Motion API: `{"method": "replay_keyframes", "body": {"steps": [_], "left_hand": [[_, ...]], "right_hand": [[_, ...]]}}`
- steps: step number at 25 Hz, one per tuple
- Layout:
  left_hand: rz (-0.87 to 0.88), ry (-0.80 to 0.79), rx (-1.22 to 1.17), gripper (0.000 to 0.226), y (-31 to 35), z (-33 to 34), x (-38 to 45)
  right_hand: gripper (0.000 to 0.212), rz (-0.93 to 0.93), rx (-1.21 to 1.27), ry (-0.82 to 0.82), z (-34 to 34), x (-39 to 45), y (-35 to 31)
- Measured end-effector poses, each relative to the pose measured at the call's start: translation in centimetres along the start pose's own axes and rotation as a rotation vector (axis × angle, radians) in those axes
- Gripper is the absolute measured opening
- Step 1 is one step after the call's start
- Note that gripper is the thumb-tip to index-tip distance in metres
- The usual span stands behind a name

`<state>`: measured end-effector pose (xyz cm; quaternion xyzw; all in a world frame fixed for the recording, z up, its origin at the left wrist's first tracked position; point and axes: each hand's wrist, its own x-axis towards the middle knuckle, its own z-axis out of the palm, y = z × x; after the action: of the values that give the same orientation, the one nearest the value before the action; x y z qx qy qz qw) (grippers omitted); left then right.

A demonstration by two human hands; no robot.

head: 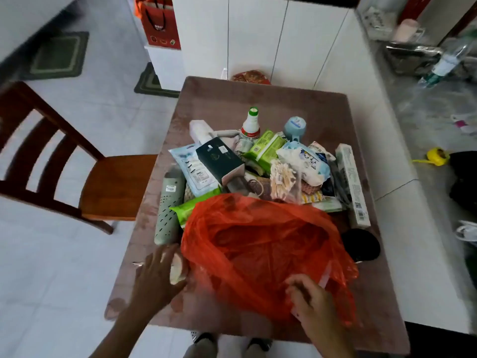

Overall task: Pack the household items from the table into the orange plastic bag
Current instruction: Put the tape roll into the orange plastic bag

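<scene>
A small brown desk (pixel 258 99) stands on a pale tiled floor (pixel 108 104), its far edge against white cabinets (pixel 258 34). A wooden chair (pixel 64 171) sits at its left, green mats (pixel 58 56) lie on the floor beyond, and a red gift bag (pixel 160 24) stands on a white stand at the back. A grey counter (pixel 426 104) with clutter runs along the right. The orange bag (pixel 258 249) lies on the near half of the desk, crumpled, its mouth open upward and toward the person. Behind it the items are heaped: a grey perforated tube (pixel 169 208) at the left, its long axis running near to far; a black box (pixel 219 158) lying diagonally; a white bottle (pixel 251 122) upright with a green cap; a green pack (pixel 265 148); cotton swabs (pixel 282 179); a long white box (pixel 352 184) at the right edge, lengthwise near to far. The left hand (pixel 157 275) rests with fingers spread loosely on a small pale object (pixel 178 270) beside the bag. The right hand (pixel 309 295) pinches the bag's near rim.
</scene>
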<state>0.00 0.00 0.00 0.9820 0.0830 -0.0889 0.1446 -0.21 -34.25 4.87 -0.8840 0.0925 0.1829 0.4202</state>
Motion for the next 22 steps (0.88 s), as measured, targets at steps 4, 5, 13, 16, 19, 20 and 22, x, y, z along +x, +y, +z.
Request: {"method": "replay_keyframes", "body": {"steps": [4,5,13,16,19,20,22], "left_hand": [[-0.085,-0.092,-0.165,0.074,0.3,-2.4,0.3],[-0.16,-0.046,-0.26,0.072,-0.1,-3.6,0.0],[0.297,-0.043,-0.546,0.075,8.1,-14.3,-2.3],[0.328,-0.105,-0.871,0.06,12.2,-12.3,0.3],[0.25,0.113,-0.677,0.039,10.1,-8.9,3.1],[0.19,0.221,-0.5,0.033,8.8,-7.4,3.8],[0.116,0.247,-0.356,0.034,6.7,-5.2,4.5]], "right_hand": [[0.029,-0.14,-0.006,-0.135,3.2,1.5,-5.7],[0.027,-0.164,0.009,-0.153,3.8,1.1,-6.8],[0.082,-0.854,-0.295,0.009,4.2,-1.3,-13.4],[0.071,-0.703,-0.252,0.162,3.3,2.1,-12.8],[0.08,-0.387,-0.253,0.225,2.7,5.1,-9.1],[0.08,-0.314,-0.24,0.183,2.9,6.4,-8.0],[0.073,-0.262,-0.2,0.058,4.1,9.2,-6.9]]}}
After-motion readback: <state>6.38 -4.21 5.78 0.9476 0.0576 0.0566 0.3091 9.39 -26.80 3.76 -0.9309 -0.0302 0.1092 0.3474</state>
